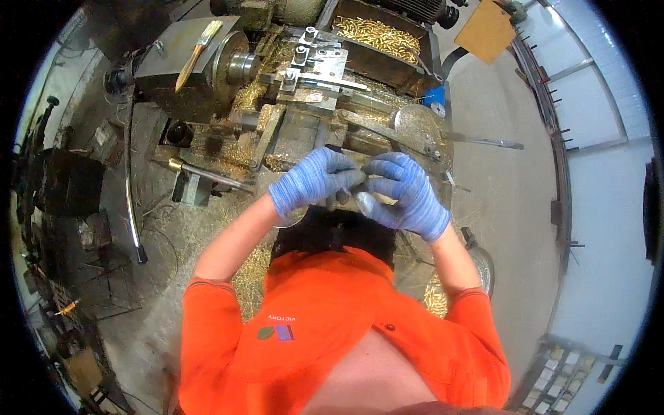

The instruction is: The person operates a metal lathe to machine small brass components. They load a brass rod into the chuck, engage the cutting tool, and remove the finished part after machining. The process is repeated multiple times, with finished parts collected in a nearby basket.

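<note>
Both my hands wear blue knit gloves with grey-coated fingers and meet in front of the lathe's near side. My left hand (pixel 315 181) has its fingers bent and pinched at the tips. Against it, my right hand (pixel 404 192) is closed too, thumb and fingers curled together. Whatever they grip is too small or too hidden to make out. Just beyond the hands lies the lathe's slide (pixel 296 138), strewn with brass chips. A tool block (pixel 315 72) with several clamp bolts is mounted farther back, right of the round spindle nose (pixel 242 68).
A wooden-handled brush (pixel 191 66) rests on the headstock cover. Behind the slide, a metal tray (pixel 379 68) holds many small brass pieces. Left of my hands runs a brass-ended lever (pixel 207 174); a long handle (pixel 494 142) juts right. A round container (pixel 486 266) with brass pieces stands beside my right elbow.
</note>
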`<action>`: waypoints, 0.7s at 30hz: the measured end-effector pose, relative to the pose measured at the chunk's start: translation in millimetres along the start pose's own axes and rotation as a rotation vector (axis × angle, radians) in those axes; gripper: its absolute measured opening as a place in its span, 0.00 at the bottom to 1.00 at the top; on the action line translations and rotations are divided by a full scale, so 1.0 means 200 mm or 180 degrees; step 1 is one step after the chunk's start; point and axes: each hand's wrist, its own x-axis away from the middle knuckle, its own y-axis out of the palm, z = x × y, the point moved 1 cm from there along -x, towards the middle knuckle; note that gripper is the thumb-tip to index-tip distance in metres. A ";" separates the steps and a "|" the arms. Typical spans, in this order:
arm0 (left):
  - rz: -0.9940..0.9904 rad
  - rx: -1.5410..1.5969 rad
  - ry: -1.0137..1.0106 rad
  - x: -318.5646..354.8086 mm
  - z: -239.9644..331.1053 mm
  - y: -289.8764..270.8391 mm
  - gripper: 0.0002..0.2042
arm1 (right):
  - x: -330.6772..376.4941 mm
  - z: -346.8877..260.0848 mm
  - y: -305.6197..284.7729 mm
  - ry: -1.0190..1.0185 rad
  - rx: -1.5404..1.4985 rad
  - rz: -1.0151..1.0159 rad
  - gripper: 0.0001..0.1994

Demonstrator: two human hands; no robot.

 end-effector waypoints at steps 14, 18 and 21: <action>-0.0037 0.0217 0.0417 -0.02 -0.05 -0.05 0.11 | -0.05 -0.03 0.00 0.0006 0.0378 -0.0077 0.11; -0.0082 0.0053 0.0197 0.01 0.01 -0.04 0.10 | -0.07 -0.05 0.00 -0.0126 0.0568 -0.0190 0.10; 0.0092 -0.0492 0.0320 -0.03 -0.04 -0.04 0.10 | -0.07 -0.04 0.02 -0.0075 0.0613 -0.0317 0.10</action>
